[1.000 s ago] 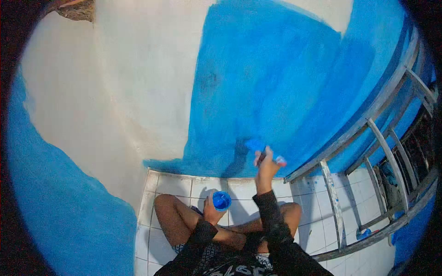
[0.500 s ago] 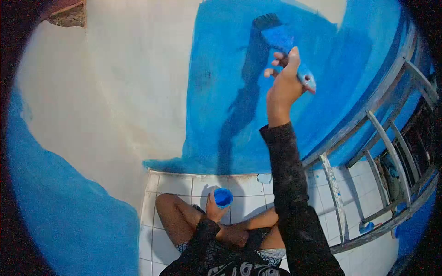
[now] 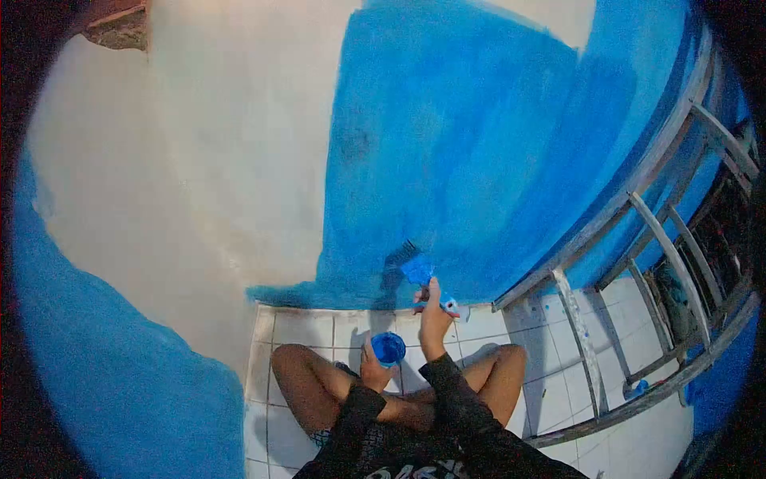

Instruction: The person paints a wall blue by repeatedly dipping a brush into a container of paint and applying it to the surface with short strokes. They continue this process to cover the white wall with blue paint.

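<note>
Blue paint (image 3: pixel 389 345) lies inside the cup (image 3: pixel 386 364), which you hold before your crossed legs, above the tiled floor (image 3: pixel 303 329). Your left hand (image 3: pixel 374 370) curls about the cup's near left side; the fingers beyond it are hidden, so their spread cannot be confirmed. The cup is judged light and liable to slosh if tilted; grip its side below the rim, where a wet edge could prove slippery.

Your right hand (image 3: pixel 436 321) pinches the brush (image 3: pixel 416 270) between thumb and fingers close behind the wide head, with the handle's end projecting to the right. The brush sits before the lower part of the blue-coated wall (image 3: pixel 455 152); contact cannot be confirmed. It is judged light, stiff in the handle and soft at the bristles; hold the handle, keeping fingers off the paint-covered head
</note>
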The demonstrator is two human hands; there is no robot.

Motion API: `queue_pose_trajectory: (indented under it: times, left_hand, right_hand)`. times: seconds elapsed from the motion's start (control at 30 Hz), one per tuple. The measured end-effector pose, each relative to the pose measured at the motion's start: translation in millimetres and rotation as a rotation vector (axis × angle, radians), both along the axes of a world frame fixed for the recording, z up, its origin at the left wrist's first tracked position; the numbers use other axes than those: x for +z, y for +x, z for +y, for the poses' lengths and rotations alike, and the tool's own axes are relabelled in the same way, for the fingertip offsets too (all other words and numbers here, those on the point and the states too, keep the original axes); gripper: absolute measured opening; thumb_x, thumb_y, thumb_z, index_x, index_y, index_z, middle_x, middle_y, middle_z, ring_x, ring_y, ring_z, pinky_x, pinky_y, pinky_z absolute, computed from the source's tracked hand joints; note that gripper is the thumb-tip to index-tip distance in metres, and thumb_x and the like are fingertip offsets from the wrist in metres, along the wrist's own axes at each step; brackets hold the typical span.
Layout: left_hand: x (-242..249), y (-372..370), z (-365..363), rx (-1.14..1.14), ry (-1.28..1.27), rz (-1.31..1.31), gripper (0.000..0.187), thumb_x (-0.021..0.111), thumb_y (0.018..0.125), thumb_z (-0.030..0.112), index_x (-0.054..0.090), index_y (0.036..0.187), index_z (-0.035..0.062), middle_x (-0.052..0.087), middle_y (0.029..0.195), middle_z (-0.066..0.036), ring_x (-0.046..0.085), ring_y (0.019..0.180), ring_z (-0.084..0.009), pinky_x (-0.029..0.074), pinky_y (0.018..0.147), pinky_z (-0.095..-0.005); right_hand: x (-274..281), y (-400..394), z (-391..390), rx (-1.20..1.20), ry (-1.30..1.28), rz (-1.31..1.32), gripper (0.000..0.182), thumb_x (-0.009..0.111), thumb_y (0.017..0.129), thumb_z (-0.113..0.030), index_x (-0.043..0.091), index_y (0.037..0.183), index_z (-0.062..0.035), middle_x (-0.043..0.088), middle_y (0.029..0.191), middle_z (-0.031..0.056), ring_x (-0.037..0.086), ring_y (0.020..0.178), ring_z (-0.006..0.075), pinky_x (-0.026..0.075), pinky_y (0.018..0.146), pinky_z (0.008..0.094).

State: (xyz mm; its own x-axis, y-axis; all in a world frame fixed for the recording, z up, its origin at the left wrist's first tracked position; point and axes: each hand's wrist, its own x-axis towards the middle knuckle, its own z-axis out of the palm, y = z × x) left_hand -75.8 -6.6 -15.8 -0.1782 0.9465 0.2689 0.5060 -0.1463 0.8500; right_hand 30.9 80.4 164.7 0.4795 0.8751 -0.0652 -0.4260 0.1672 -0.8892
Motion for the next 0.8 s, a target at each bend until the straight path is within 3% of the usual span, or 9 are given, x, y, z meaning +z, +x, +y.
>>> queue_pose_trajectory:
  times: [0.07, 0.17, 0.23, 0.33, 0.47, 0.53, 0.63, 0.7, 0.8]
  left_hand:
    - [-0.8, 0.6, 0.4, 0.004, 0.013, -0.012, 0.112, 0.085, 0.057, 0.014, 0.020, 0.147, 0.0020, 0.046, 0.128, -0.026, 0.047, 0.119, -0.0442, 0.041, 0.101, -0.0473]
    - [-3.7, 1.8, -0.7, 0.001, 0.039, -0.012, 0.113, 0.086, 0.057, 0.014, 0.019, 0.147, 0.0029, 0.046, 0.130, -0.025, 0.048, 0.120, -0.0436, 0.041, 0.102, -0.0472]
    - [-10.2, 2.4, -0.1, -0.008, 0.073, -0.003, 0.113, 0.087, 0.057, 0.014, 0.019, 0.147, 0.0035, 0.046, 0.131, -0.024, 0.048, 0.120, -0.0432, 0.041, 0.102, -0.0471]
    - [-11.2, 2.0, -0.4, 0.006, 0.099, -0.003, 0.114, 0.088, 0.057, 0.014, 0.019, 0.147, 0.0041, 0.045, 0.132, -0.023, 0.048, 0.121, -0.0427, 0.041, 0.103, -0.0470]
    - [12.3, 1.2, -1.1, -0.008, 0.004, -0.076, 0.110, 0.085, 0.059, 0.013, 0.020, 0.147, 0.0011, 0.046, 0.126, -0.026, 0.047, 0.118, -0.0443, 0.041, 0.100, -0.0480]
    - [13.7, 2.7, -1.7, -0.004, -0.013, -0.073, 0.109, 0.085, 0.060, 0.013, 0.020, 0.147, 0.0011, 0.046, 0.126, -0.026, 0.047, 0.118, -0.0442, 0.040, 0.101, -0.0481]
    - [9.0, 3.1, -0.8, -0.007, 0.010, -0.118, 0.109, 0.085, 0.061, 0.014, 0.020, 0.147, 0.0008, 0.046, 0.128, -0.026, 0.046, 0.120, -0.0442, 0.039, 0.102, -0.0480]
    - [0.8, 2.5, -1.8, -0.015, -0.021, -0.087, 0.112, 0.086, 0.060, 0.015, 0.018, 0.148, 0.0010, 0.045, 0.129, -0.026, 0.046, 0.119, -0.0444, 0.039, 0.102, -0.0486]
    - [0.7, 2.3, -2.3, 0.008, -0.095, -0.022, 0.114, 0.087, 0.060, 0.016, 0.016, 0.148, 0.0011, 0.045, 0.130, -0.027, 0.046, 0.118, -0.0448, 0.038, 0.102, -0.0493]
  right_hand:
    - [18.4, 18.6, 2.4, -0.016, 0.202, -0.322, 0.026, 0.063, 0.095, -0.026, 0.067, 0.093, -0.0006, 0.066, 0.076, 0.0069, 0.060, 0.061, 0.0130, 0.047, 0.048, 0.0276]
    - [120.0, 37.3, -1.5, 0.088, 0.463, -0.614, 0.014, 0.071, 0.087, -0.011, 0.070, 0.096, -0.0010, 0.069, 0.080, 0.0048, 0.061, 0.062, 0.0107, 0.048, 0.055, 0.0250]
    - [190.4, 53.7, 16.7, -0.141, 1.045, -1.127, 0.014, 0.071, 0.084, -0.006, 0.070, 0.097, -0.0007, 0.069, 0.082, 0.0095, 0.064, 0.066, 0.0155, 0.050, 0.060, 0.0285]
    - [299.7, 46.6, 12.6, -0.447, 1.231, -1.620, 0.025, 0.076, 0.076, -0.005, 0.069, 0.101, -0.0038, 0.063, 0.076, 0.0087, 0.061, 0.065, 0.0236, 0.049, 0.058, 0.0325]
    - [373.2, 21.1, 21.4, -0.648, 1.430, -1.802, 0.036, 0.079, 0.071, -0.011, 0.067, 0.105, -0.0056, 0.057, 0.080, 0.0053, 0.058, 0.072, 0.0225, 0.049, 0.056, 0.0317]
    - [374.2, 9.9, 25.7, -0.690, 1.427, -1.961, 0.043, 0.080, 0.071, -0.014, 0.066, 0.111, -0.0051, 0.056, 0.084, 0.0046, 0.058, 0.074, 0.0214, 0.049, 0.057, 0.0304]
    - [341.0, -10.0, 44.5, -0.513, 1.414, -2.136, 0.023, 0.066, 0.073, -0.018, 0.063, 0.087, -0.0005, 0.055, 0.090, 0.0051, 0.057, 0.087, 0.0198, 0.051, 0.054, 0.0314]
    - [296.8, -12.3, 61.8, -0.380, 1.426, -2.165, 0.040, 0.068, 0.078, -0.016, 0.057, 0.113, 0.0026, 0.056, 0.092, 0.0087, 0.058, 0.079, 0.0222, 0.050, 0.062, 0.0316]
    - [230.9, -8.4, 59.1, -0.040, 1.465, -2.156, 0.038, 0.064, 0.082, -0.016, 0.055, 0.112, 0.0052, 0.056, 0.092, 0.0118, 0.058, 0.078, 0.0217, 0.047, 0.058, 0.0302]
